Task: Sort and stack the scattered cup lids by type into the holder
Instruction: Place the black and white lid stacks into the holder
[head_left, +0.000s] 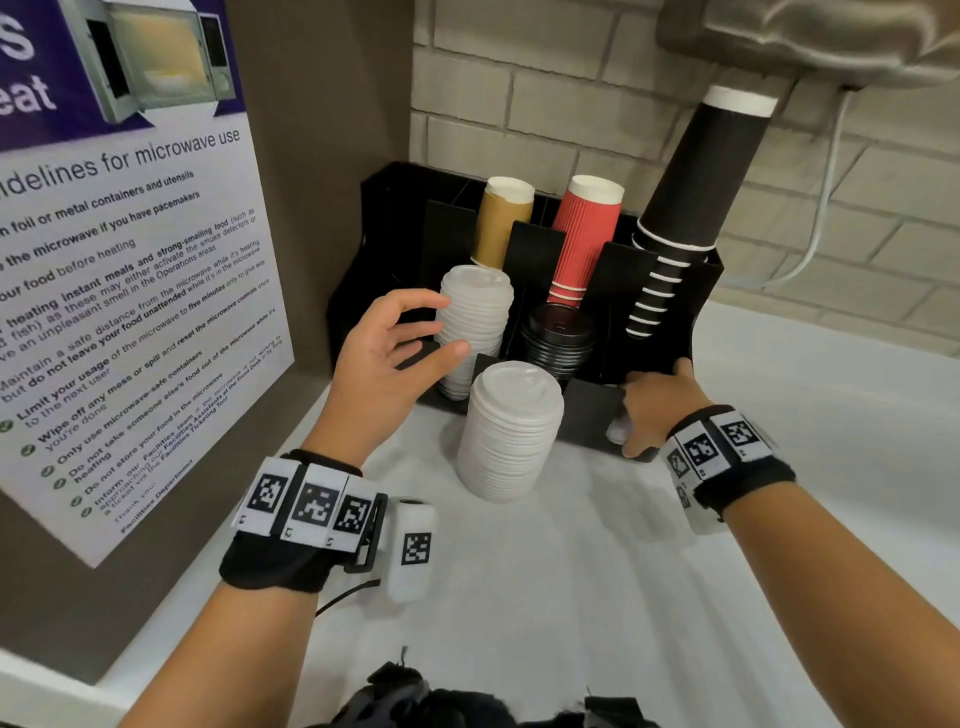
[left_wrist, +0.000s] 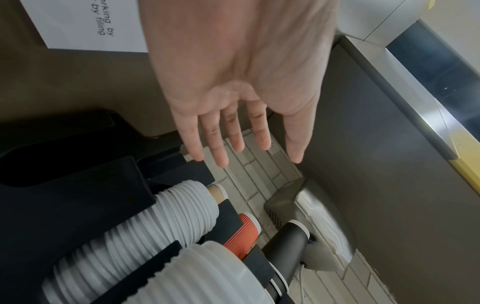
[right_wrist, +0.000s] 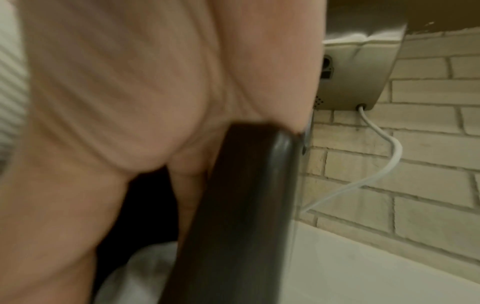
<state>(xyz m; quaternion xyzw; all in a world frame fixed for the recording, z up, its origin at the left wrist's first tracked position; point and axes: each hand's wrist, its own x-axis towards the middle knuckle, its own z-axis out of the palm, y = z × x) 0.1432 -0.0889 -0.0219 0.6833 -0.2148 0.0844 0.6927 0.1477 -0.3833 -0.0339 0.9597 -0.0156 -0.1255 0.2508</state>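
Left hand (head_left: 395, 343) spread, empty, beside white lids (head_left: 475, 322) at 12; right hand (head_left: 657, 410) grips holder (head_left: 675, 332) edge at 2, likely steadying it

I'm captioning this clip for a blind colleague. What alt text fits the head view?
A person's left hand reaches open toward a stack of white lids in a black holder, while the right hand grips the holder's front corner. A second white lid stack stands on the white counter.

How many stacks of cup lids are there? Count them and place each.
3. A white stack in the holder's left slot by the left hand, a black stack right of it, and a white stack in front. Others may be hidden.
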